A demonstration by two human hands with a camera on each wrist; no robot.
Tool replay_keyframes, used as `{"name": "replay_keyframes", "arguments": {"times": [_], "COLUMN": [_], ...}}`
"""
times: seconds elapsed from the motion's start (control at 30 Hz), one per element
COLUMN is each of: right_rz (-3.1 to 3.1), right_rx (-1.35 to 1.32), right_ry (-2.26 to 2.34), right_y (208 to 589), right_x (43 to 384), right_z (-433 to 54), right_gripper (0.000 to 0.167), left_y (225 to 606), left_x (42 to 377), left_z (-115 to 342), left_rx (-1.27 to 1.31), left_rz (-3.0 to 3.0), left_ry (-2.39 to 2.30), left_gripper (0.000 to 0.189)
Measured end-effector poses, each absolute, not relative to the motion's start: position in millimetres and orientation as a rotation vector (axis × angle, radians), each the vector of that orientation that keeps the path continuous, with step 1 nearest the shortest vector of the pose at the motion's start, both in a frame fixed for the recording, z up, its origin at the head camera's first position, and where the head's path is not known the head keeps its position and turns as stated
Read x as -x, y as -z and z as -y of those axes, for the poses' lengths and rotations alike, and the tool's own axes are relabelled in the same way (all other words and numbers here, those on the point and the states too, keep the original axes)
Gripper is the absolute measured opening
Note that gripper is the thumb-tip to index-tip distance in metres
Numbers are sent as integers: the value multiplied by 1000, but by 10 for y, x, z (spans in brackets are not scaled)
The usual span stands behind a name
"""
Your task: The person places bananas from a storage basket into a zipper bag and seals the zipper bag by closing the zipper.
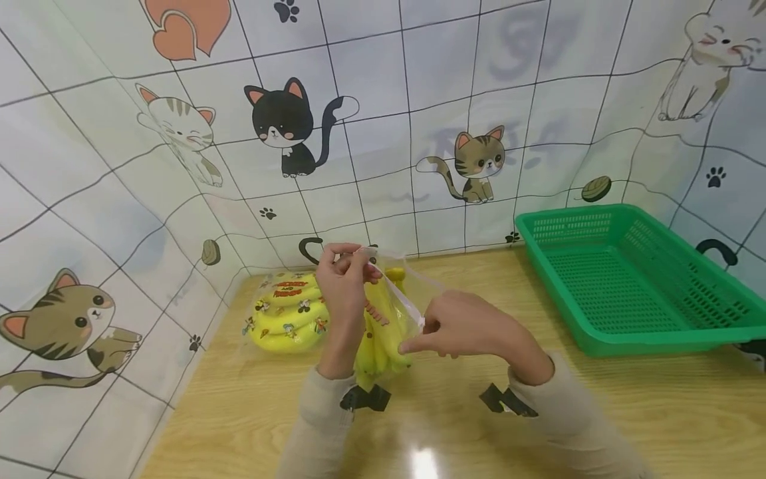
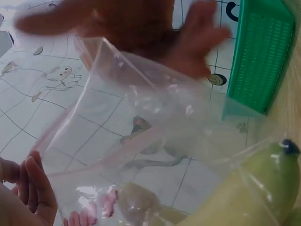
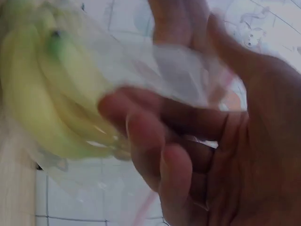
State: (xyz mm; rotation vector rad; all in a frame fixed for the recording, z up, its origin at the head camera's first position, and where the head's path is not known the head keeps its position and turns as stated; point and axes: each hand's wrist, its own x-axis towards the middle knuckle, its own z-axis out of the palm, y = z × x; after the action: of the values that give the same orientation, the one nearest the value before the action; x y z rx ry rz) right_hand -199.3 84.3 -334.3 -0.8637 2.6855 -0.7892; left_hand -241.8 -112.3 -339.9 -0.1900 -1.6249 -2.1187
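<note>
A clear zip bag (image 2: 141,94) with a pale pink strip along its mouth stands with its top raised. Inside it is a bunch of yellow bananas (image 1: 374,346), green at the tips. My left hand (image 1: 347,276) pinches the upper left edge of the bag's mouth. At the other end of the strip is my right hand (image 1: 463,326), its thumb spread away from loosely bent fingers (image 3: 176,169). These fingers are right by the plastic in the right wrist view, and motion blurs them. Pinkish print shows on the bag's front.
Left of the bag lies another clear printed bag (image 1: 287,313) of bananas on the wooden table (image 1: 455,419). A green plastic basket (image 1: 604,336) stands at the right. Behind and to the left hangs a tile-patterned cloth (image 1: 383,120) with cartoon cats.
</note>
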Motion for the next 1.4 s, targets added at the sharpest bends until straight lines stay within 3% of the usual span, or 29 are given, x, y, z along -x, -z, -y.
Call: {"name": "replay_keyframes", "arguments": {"times": [0.4,0.67,1.1,1.4], "right_rz": [-2763,-2754,-2733,-2887], "right_rx": [695,365,683,620], "right_ry": [1233,1697,1880,1879], "right_y": [3362,3313,3249,3202], "right_x": [2139,2249,2313,2337], "right_z": [-864,-1069,-1407,-1499], "right_gripper": [28,23,30,25], "left_y": [3339,3302,3187,3108], "left_x": [2372,2297,2164,2069], "left_z": [1181,1133,1320,1402], "left_rx": [208,302,516,512], "left_rz": [1415,1643,2228,2259], "left_ry": [2181,1944,1274,1198], "left_gripper": [7,20,15,19]}}
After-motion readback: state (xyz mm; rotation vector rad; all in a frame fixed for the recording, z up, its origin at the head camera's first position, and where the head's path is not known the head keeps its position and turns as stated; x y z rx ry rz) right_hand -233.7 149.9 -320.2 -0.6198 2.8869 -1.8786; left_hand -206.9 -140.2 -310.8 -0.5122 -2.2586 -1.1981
